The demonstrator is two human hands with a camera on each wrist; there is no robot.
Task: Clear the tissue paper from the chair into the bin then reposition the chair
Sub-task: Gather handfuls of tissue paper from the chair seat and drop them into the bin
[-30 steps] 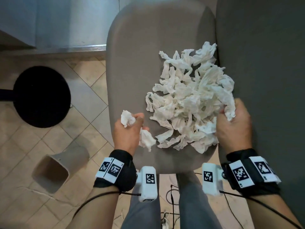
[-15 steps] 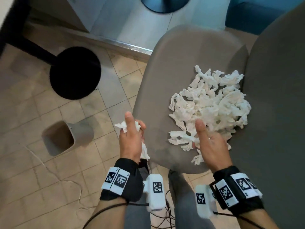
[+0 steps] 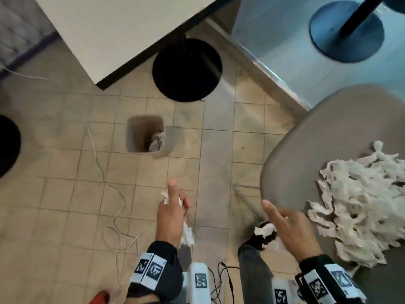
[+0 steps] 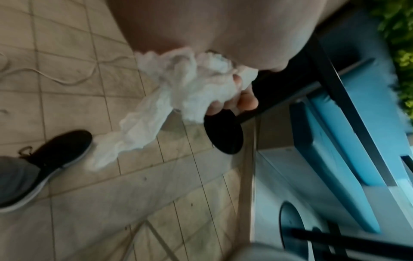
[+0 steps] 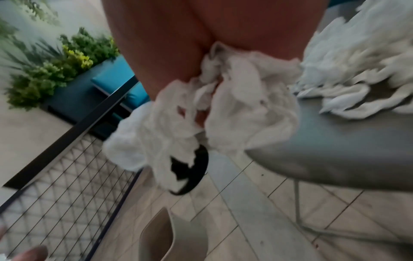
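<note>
Below, left hand [image 3: 173,213] clutching tissue wad [image 4: 178,91], right hand [image 3: 291,229] gripping tissue clump [image 5: 201,114], wristband markers unreadable

Evenly and softly lit throughout, without glare or hard highlights. Faint shadows on the tiled floor [image 3: 65,172] ahead of the left grip [image 3: 173,213]. Smeared by motion at the top of the head view, worst over the white surface [image 3: 114,29] far beyond both grips. Bent outward at the edges by the wide lens. Blurred heavily in both wrist views: soft, streaky tissue [image 4: 178,88] under the left grip, hazy foliage [image 5: 44,70] left of the right grip [image 5: 201,53], skin close to the lens out of focus.
</note>
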